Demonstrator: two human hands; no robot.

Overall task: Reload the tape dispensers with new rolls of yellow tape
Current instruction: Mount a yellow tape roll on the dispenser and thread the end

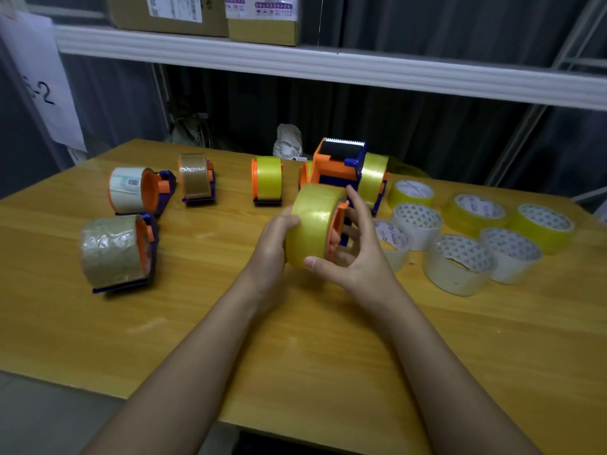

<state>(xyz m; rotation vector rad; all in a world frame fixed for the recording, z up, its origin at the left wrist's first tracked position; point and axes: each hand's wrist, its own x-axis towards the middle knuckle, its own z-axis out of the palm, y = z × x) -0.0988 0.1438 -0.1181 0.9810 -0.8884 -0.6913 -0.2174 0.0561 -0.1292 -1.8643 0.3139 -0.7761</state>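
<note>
Holding a yellow roll on its dispenser

Gripping from both sides, the left hand [274, 244] and right hand [356, 254] curl round the yellow tape roll [312, 224] seated on an orange-and-blue dispenser [338, 224], held above the bench [295, 356] near its middle. Spare rolls [476, 238] lie toward the right edge.

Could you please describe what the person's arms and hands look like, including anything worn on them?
Both forearms are bare as far as the picture shows, with no sleeves in view. The left hand and right hand wear no gloves, and no rings, watch or bracelet can be seen. The right thumbnail looks short and unpainted.
</note>
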